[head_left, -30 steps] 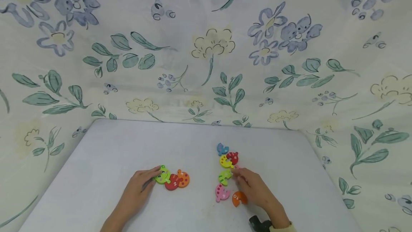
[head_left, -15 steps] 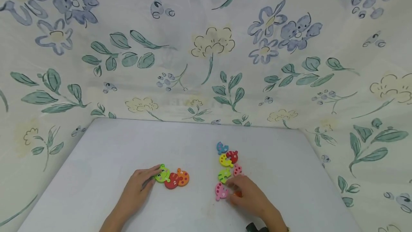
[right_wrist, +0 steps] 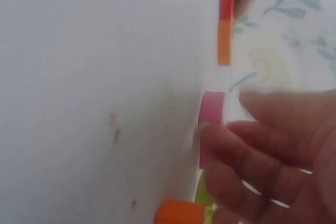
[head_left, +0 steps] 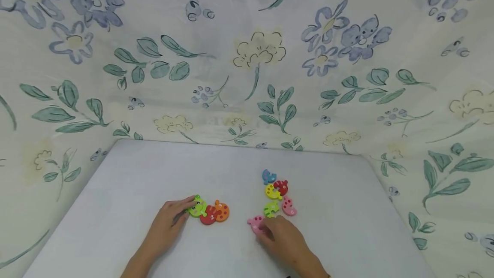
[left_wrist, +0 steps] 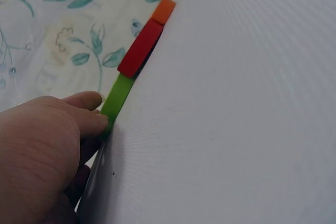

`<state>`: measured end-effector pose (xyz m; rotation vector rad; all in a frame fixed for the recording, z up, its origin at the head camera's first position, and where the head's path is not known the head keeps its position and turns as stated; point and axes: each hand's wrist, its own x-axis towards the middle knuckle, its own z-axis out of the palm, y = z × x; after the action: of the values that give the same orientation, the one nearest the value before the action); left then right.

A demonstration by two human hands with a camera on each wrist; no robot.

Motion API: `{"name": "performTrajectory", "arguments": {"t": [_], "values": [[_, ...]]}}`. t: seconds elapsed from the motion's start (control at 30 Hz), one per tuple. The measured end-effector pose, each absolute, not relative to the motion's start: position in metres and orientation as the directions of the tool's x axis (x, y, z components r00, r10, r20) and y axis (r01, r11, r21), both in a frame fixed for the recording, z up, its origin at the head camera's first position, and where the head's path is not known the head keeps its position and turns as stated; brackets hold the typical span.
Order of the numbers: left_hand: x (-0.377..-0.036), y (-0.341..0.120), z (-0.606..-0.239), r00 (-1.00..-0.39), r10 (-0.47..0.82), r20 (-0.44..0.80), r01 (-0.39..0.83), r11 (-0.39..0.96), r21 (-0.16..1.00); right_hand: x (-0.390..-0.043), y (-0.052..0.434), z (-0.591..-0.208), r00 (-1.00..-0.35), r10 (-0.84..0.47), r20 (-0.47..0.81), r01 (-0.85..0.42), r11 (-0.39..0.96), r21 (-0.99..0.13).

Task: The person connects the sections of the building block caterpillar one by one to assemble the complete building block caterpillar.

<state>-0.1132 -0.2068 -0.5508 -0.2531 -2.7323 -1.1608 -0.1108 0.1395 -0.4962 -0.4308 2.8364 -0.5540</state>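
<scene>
In the head view my left hand point(head_left: 166, 224) holds the left edge of a green smiling-face puzzle piece point(head_left: 198, 207) with fingers and thumb. This piece joins a red piece marked 2 point(head_left: 209, 216), which joins an orange spotted piece point(head_left: 222, 212). My right hand point(head_left: 283, 237) pinches a pink spotted puzzle piece point(head_left: 255, 222), partly covered by its fingers. The right wrist view shows the pink piece point(right_wrist: 212, 107) with fingers against it, somewhat blurred. A loose orange piece point(right_wrist: 181, 212) lies near that hand; in the head view the hand hides it.
Just beyond my right hand lie a green striped piece point(head_left: 271, 208) and another pink piece point(head_left: 288, 206). Farther back are yellow point(head_left: 272, 191), red point(head_left: 283, 187) and blue point(head_left: 268, 177) pieces. Floral cloth point(head_left: 247, 76) surrounds the white table point(head_left: 154, 166).
My right hand has come from beside the green striped piece down to the pink piece, gripped it and shifted it left. My left hand stays at the green face piece.
</scene>
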Motion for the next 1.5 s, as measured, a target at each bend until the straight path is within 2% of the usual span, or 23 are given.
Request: {"name": "performTrajectory", "arguments": {"t": [0.17,0.3,0.7,0.97,1.23,1.5], "values": [[-0.114,-0.206,-0.552,-0.972,0.092,0.215,0.218,0.687,0.693,-0.113,0.139,-0.495,-0.919,-0.383,-0.095,-0.324,0.869,-0.374],[-0.115,-0.206,-0.552,-0.973,0.091,0.212,0.215,0.688,0.693,-0.117,0.139,-0.496,-0.895,-0.433,-0.111,-0.372,0.859,-0.352],[-0.114,-0.207,-0.552,-0.969,0.055,0.241,0.21,0.692,0.69,-0.117,0.125,-0.497,-0.894,-0.385,-0.228,-0.29,0.887,-0.359],[-0.115,-0.208,-0.552,-0.977,0.039,0.208,0.173,0.713,0.679,-0.12,0.117,-0.495,-0.888,-0.437,-0.141,-0.364,0.857,-0.364],[-0.115,-0.209,-0.552,-0.965,0.052,0.258,0.215,0.718,0.662,-0.136,0.101,-0.48,-0.916,-0.383,-0.122,-0.293,0.844,-0.449],[-0.113,-0.21,-0.553,-0.964,0.043,0.262,0.214,0.712,0.669,-0.162,0.081,-0.471,-0.882,-0.47,-0.03,-0.407,0.792,-0.455]]}}
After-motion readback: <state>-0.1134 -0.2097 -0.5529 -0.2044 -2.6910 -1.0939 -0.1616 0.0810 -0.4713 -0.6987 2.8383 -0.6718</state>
